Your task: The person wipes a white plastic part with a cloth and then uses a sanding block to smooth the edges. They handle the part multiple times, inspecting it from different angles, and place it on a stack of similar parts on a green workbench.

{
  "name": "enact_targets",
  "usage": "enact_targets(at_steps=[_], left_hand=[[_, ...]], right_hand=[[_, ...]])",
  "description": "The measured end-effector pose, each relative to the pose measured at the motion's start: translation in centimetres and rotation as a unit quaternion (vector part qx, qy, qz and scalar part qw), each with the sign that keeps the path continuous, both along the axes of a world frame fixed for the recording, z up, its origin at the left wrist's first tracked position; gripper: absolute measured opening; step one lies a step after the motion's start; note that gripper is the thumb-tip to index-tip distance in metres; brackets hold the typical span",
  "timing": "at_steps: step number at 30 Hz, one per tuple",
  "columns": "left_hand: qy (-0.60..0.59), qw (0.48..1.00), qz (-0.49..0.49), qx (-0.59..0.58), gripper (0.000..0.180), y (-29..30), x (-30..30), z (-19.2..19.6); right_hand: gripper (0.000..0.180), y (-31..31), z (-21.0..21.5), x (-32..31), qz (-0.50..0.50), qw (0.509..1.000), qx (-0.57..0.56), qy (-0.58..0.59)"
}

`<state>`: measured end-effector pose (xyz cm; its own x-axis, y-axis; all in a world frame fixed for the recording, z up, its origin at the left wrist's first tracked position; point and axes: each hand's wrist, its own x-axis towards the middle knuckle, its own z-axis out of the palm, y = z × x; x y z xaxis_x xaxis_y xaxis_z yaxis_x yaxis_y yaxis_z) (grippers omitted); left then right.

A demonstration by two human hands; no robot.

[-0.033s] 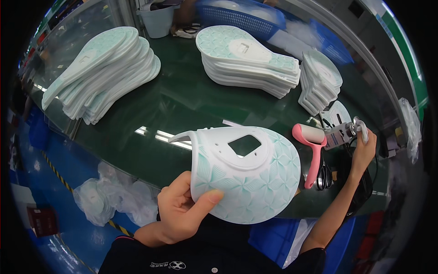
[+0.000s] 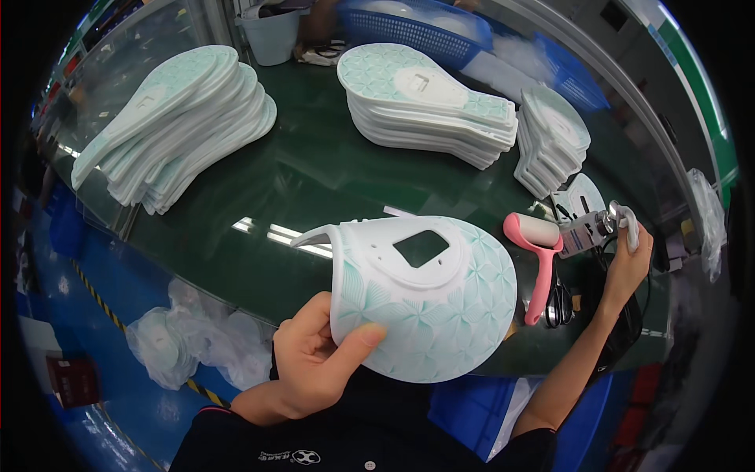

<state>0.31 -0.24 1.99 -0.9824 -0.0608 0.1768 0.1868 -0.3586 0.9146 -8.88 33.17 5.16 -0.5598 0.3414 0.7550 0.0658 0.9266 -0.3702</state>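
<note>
My left hand [image 2: 318,358] pinches the near left edge of a curved plastic cover [image 2: 440,330], thumb on its face. The cover is white with a pale green petal pattern and has a squarish opening. It is held tilted above the bench, its narrow end partly out of sight behind. Over at the right, my right hand [image 2: 631,263] is closed on a white cloth [image 2: 627,219] at the metal top of a clear bottle [image 2: 582,236]. Beside the bottle lies a pink-handled lint roller [image 2: 536,256], with black-handled scissors [image 2: 558,307] near its handle.
Stacks of similar covers stand at the far left [image 2: 185,126], far middle [image 2: 429,102] and far right [image 2: 553,141] of the dark green bench [image 2: 307,165]. Behind are a blue basket [image 2: 417,33] and a pale bucket [image 2: 270,38]. Plastic-wrapped pieces [image 2: 193,338] lie lower left.
The cover in my left hand has tipped very slightly, its near edge a little higher. My right hand with the cloth has shifted slightly to the right.
</note>
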Motion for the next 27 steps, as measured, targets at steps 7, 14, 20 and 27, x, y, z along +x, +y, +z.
enact_targets(at_steps=[7,14,20,27], left_hand=[[-0.015,1.000,-0.003,-0.007,0.015,1.1,-1.1,-1.1],[0.033,0.991,0.000,-0.132,0.015,0.7,-1.2,-1.4],[0.102,0.964,0.005,-0.246,0.020,1.4,-1.1,-1.5],[0.113,0.951,0.069,-0.281,0.016,0.8,-1.0,-1.5]], right_hand=[[0.016,-17.0,0.1,6.0,0.393,0.910,-0.132,-0.018],[0.033,-17.8,-1.7,6.7,0.359,0.932,0.007,-0.042],[0.031,-18.2,-2.0,7.5,0.377,0.926,0.024,-0.018],[0.030,-18.2,-2.5,7.3,0.329,0.943,0.042,-0.002]])
